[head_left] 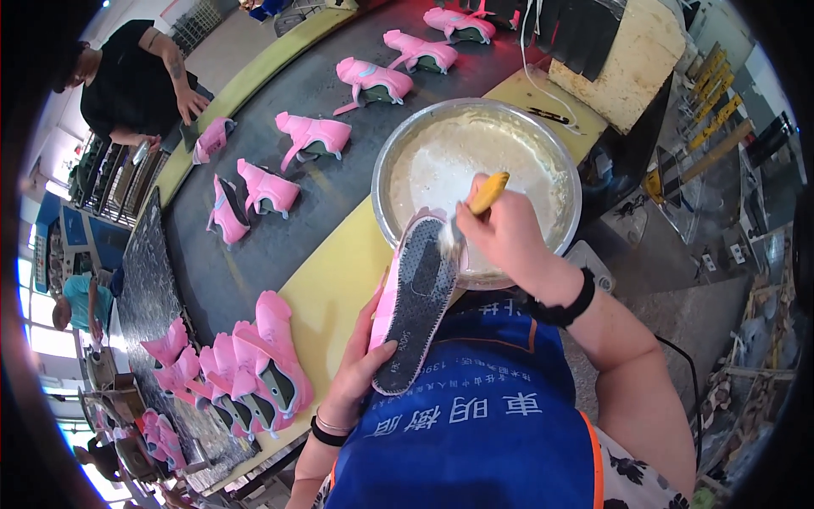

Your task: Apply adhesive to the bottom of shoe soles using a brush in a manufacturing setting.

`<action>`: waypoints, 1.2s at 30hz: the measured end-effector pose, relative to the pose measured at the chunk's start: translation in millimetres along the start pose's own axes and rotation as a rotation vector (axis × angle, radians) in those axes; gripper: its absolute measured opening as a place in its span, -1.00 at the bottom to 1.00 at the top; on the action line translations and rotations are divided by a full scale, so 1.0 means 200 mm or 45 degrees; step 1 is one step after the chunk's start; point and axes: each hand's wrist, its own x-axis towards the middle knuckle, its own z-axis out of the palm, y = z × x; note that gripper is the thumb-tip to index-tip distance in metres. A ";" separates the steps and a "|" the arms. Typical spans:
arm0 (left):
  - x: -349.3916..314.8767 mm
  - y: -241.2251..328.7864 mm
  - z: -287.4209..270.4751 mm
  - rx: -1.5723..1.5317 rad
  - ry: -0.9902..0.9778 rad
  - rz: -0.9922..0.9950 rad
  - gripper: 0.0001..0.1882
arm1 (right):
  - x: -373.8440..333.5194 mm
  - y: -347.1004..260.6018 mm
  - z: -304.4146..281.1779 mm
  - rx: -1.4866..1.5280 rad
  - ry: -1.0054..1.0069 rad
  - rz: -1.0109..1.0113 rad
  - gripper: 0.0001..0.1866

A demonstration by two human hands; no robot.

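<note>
My left hand [363, 360] grips a pink shoe upper [387, 310] by its side, tilted so that its dark, stitched underside [418, 297] faces up. My right hand [509, 233] is closed round the yellow handle of a brush [489, 193]. The pale bristles touch the underside near the toe end, where the dark surface looks wet. Just beyond the shoe upper stands a wide metal basin [380, 174] with a whitish liquid [454, 165] in it. The fingers of my left hand behind the shoe upper are partly hidden.
Several pink shoe uppers [314, 136] lie spaced along the dark conveyor belt [254, 212]. More uppers [275, 348] stand bunched at the near left. A yellow ledge [335, 263] borders the belt. Across the belt, a person in black [131, 81] reaches toward an upper.
</note>
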 end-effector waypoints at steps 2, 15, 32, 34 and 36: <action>0.00 -0.01 -0.01 0.002 -0.005 0.004 -0.07 | 0.06 0.03 -0.01 0.045 0.049 -0.072 -0.79; -0.04 -0.03 -0.03 -0.007 0.102 -0.123 -0.22 | -0.01 0.08 -0.10 -0.192 0.107 0.044 -0.84; -0.14 -0.07 -0.19 0.080 -0.136 -0.226 -0.31 | -0.36 -0.07 -0.11 0.707 -0.147 0.386 -0.86; -0.17 -0.08 -0.19 -0.258 -0.081 -0.180 -0.16 | -0.33 0.01 -0.10 0.688 0.117 0.315 -0.87; -0.19 -0.03 -0.22 -0.399 -0.021 -0.169 -0.11 | -0.30 0.09 -0.09 0.610 0.288 0.220 -0.87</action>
